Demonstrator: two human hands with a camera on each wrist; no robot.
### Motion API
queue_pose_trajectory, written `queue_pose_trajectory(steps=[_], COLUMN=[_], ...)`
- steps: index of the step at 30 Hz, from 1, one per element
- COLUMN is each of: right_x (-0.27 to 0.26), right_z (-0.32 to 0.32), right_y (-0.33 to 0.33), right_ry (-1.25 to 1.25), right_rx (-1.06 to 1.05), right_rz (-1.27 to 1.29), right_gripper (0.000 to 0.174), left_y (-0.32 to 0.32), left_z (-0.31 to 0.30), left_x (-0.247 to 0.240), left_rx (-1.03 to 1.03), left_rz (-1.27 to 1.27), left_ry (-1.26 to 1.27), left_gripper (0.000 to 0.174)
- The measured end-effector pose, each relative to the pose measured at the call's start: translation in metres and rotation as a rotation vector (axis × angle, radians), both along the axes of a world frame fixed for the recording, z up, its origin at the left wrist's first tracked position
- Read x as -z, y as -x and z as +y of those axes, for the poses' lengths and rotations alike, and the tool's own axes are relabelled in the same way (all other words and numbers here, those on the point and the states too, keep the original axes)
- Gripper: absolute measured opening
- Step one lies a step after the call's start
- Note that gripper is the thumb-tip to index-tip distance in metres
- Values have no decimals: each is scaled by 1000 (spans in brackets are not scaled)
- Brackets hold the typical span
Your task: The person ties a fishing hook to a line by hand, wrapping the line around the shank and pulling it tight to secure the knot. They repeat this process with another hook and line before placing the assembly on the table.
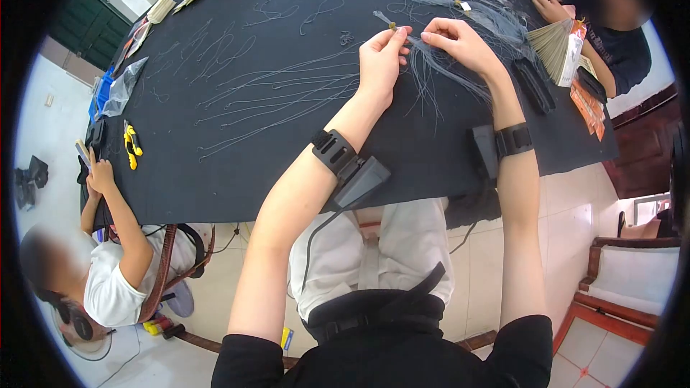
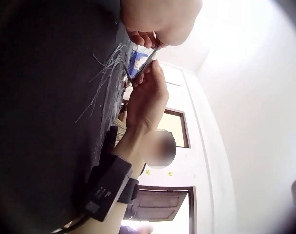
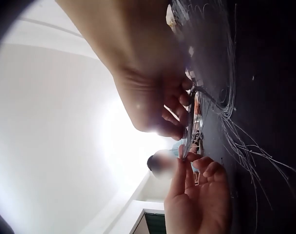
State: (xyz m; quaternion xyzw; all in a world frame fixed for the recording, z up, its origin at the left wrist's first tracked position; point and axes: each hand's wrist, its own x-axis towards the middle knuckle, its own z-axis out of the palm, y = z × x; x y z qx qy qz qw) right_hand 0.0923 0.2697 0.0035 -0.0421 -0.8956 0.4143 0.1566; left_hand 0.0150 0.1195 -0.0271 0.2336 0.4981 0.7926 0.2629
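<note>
My left hand (image 1: 381,61) pinches a bundle of thin translucent line (image 1: 429,65) between thumb and fingertips, near its tied end. That short end sticks out past the thumb, with a small brownish band around it. My right hand (image 1: 463,44) is just to the right, its curled fingers and thumb gripping strands of the same bundle. In the right wrist view the strands (image 3: 187,141) run taut between the left fingertips (image 3: 183,163) and the right hand (image 3: 152,100). Loose ends of the bundle hang down onto the black cloth.
A larger bundle of line (image 1: 496,21) with a white tag lies beyond my hands. Several looped lines (image 1: 280,97) are spread leftward on the black tablecloth (image 1: 237,190). Yellow cutters (image 1: 131,145) lie at the left, a fanned card stack (image 1: 557,50) at the right. Other people sit around the table.
</note>
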Motion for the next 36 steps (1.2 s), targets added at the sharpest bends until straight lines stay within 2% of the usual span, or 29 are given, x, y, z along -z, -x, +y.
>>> queue_pose_trajectory(steps=[5, 11, 14, 18, 20, 24, 27, 30, 34, 36], right_x=[0, 14, 15, 11, 12, -8, -14, -18, -7, 9], right_z=[-2, 13, 13, 21, 30, 5, -5, -15, -48, -60], right_y=[0, 8, 9, 4, 2, -4, -3, -8, -17, -21], right_ry=[15, 36, -36, 19, 107, 72, -29, -164, -295, -360], right_rx=[89, 234, 438, 795, 919, 867, 784, 641, 390, 305], right_rz=[60, 256, 387, 516, 673, 760, 699, 290, -47, -114], right_gripper=[23, 26, 27, 29, 28, 31, 27, 24, 29, 30], left_y=[-1, -4, -2, 1, -2, -8, -2, -3, 0, 0], left_z=[-1, -1, 0, 1, 3, 1, 1, 3, 1, 1], left_x=[0, -1, 1, 7, 7, 2, 8, 15, 9, 9], left_rx=[-2, -29, -31, -68, -158, -240, -225, -425, -556, -536], left_rz=[36, 113, 145, 198, 381, 601, 903, 1048, 810, 747], left_ry=[21, 84, 123, 176, 208, 265, 377, 351, 368, 370], left_gripper=[20, 20, 20, 21, 22, 22, 18, 16, 17, 18])
